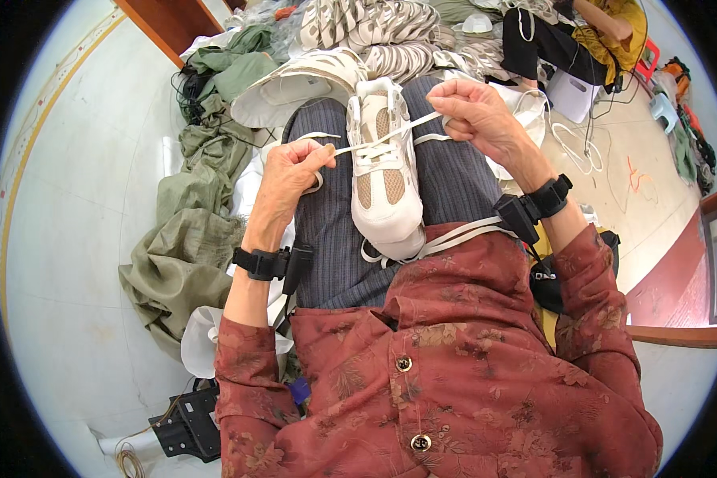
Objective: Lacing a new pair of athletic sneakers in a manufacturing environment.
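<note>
floor left: pale tile floor (80, 199), left third of frame; heap of green sacking (191, 231) beside the knee, black box with cable (185, 426) at lower left.
left hand: left hand (291, 171), left of centre, clenched on one end of the white lace (390, 134); end pinched between thumb and fingers, a loop curling under the fist. Black strap on that wrist.
shoe: white and beige sneaker (384, 171), centre frame, lying along the lap on grey striped trousers, toe toward the body, open top pointing to the upper edge. More loose lace trails under the toe.
lace run: goes taut from left fist, across the eyelet rows, up to the right hand.
right hand: right hand (474, 111), upper centre-right, fingers closed on the other lace end, raised above the shoe. Strap on this wrist too.
stock: pile of similar uppers (390, 32) at top centre; another person sits at upper right.
technique, my read: keep both ends at even tension, pull along the eyelet line not upward, keep lace flat with no twist, steady the shoe with the thighs so it doesn't roll.
</note>
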A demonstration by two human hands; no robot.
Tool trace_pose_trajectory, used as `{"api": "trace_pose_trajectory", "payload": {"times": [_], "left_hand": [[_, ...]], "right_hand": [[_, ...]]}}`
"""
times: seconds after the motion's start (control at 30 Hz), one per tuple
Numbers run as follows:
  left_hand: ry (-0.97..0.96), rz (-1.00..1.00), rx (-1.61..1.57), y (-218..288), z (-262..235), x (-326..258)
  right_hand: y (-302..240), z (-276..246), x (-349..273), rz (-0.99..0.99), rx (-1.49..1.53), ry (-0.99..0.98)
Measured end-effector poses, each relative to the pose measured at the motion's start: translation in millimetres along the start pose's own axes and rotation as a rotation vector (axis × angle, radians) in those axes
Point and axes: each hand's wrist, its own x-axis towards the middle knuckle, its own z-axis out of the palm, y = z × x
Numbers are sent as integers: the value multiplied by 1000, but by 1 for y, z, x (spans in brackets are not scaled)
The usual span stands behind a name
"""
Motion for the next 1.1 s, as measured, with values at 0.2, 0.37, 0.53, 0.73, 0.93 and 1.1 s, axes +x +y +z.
{"api": "trace_pose_trajectory", "payload": {"times": [0.2, 0.37, 0.53, 0.73, 0.93, 1.1], "left_hand": [[-46, -24, -69, 3, 0, 1], [-96, -47, -166, -3, -8, 5], [-89, -93, -423, 4, -13, 2], [-207, -26, -746, 22, -35, -1], [-165, 8, -902, 31, -57, -1], [-81, 53, -1091, 22, -76, -1]], "right_hand": [[-4, -3, -3, 21, -29, -36], [-4, -6, -6, 72, -136, -135], [-13, -4, -15, 66, -525, -167], [-20, -2, -27, 35, -917, -306], [-26, 9, -42, -101, -553, -385], [-32, 18, -43, -114, -225, -400]]}}
